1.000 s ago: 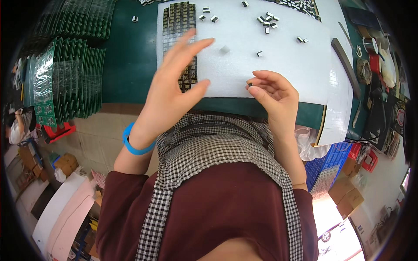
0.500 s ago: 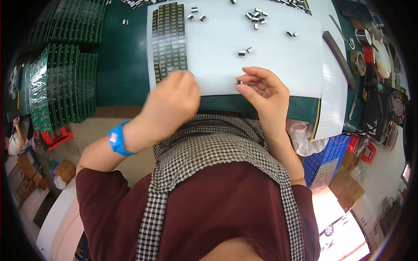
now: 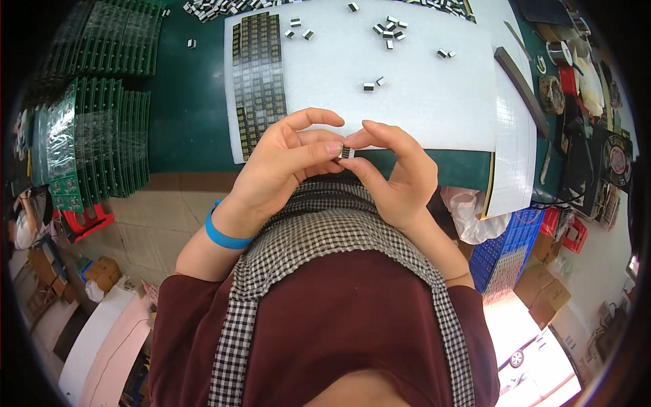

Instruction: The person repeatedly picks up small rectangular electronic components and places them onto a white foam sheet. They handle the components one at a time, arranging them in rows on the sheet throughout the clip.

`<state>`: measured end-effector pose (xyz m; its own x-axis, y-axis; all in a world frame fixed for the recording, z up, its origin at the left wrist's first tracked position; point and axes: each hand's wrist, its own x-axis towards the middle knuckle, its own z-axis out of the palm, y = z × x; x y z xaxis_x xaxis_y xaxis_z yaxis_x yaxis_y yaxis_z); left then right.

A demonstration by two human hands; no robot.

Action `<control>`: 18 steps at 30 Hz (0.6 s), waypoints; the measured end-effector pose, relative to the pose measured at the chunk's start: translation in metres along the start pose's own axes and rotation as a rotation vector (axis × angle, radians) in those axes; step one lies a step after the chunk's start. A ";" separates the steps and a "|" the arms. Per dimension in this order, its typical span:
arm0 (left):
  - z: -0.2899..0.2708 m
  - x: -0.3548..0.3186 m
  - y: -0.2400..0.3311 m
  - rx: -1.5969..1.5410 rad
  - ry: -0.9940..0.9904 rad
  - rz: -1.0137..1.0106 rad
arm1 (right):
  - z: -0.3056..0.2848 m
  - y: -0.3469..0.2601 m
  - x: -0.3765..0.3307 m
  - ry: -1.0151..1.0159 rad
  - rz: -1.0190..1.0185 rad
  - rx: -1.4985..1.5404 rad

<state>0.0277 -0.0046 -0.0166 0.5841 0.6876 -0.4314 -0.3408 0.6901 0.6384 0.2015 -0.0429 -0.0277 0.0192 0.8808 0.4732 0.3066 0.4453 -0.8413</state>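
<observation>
Close to my body, just past the near edge of the white foam board (image 3: 420,115), my two hands meet at a small black-and-white block (image 3: 346,153) with pin-like marks on its face. My right hand (image 3: 400,166) pinches it between thumb and forefinger. My left hand (image 3: 281,152) has its thumb on the block's left side, with its other fingers curled behind; whether a label lies between them I cannot make out. Strips of black labels with gold print (image 3: 259,74) lie along the board's left side. More loose blocks (image 3: 390,30) are scattered across the board.
Stacks of green circuit boards (image 3: 95,142) stand on the left of the green table (image 3: 186,102). A heap of blocks (image 3: 224,8) lies at the far edge. To the right are a dark bar (image 3: 521,91), a tape roll (image 3: 559,53) and a blue crate (image 3: 505,244) below.
My left hand has left the label strips, turned over and come right to the block. My right hand has carried the block left and slightly nearer my body.
</observation>
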 end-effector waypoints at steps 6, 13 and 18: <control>0.009 0.001 0.003 0.056 -0.008 0.009 | -0.004 0.000 -0.002 0.005 0.052 0.042; 0.007 0.013 0.011 0.375 -0.002 0.116 | -0.014 -0.011 0.003 -0.095 -0.039 -0.076; 0.024 0.050 0.030 1.465 0.133 0.699 | -0.061 -0.009 -0.023 0.040 0.374 0.168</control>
<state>0.0640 0.0451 -0.0035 0.5346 0.8241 0.1874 0.5014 -0.4877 0.7146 0.2570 -0.0766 -0.0152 0.1377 0.9814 0.1339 0.1124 0.1188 -0.9865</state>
